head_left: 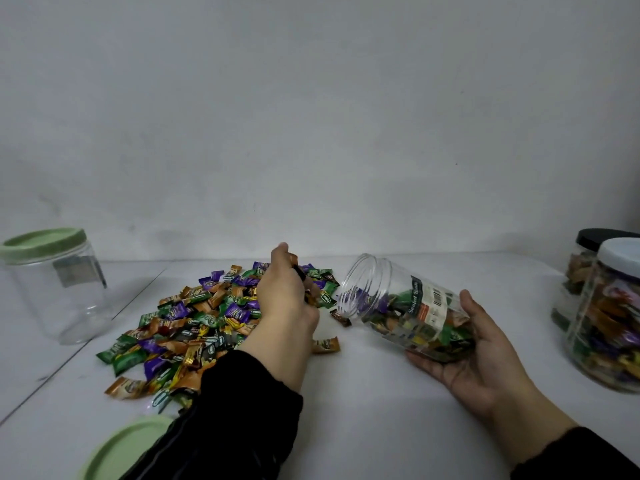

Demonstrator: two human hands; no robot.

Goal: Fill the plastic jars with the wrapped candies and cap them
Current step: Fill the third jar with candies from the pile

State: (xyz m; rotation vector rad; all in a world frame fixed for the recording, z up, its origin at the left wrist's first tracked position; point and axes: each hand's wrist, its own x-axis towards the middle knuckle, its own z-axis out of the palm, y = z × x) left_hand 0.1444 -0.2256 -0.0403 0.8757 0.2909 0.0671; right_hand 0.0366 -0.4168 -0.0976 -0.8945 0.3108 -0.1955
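Plastic jar (405,313), tilted, half full, gripped by right hand (485,351); left hand (287,292) pinches candies (194,327). Two jars capped far right; one empty upper left.

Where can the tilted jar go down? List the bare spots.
Bare table lies between the candy pile and the right hand, and behind the tilted jar toward the capped jars. It is crowded under the left hand.

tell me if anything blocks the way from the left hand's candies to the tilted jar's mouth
Nothing visible does. The left hand grips candies just left of the tilted jar, whose uncapped mouth faces it. The right hand holds the jar's base, clear of the mouth.
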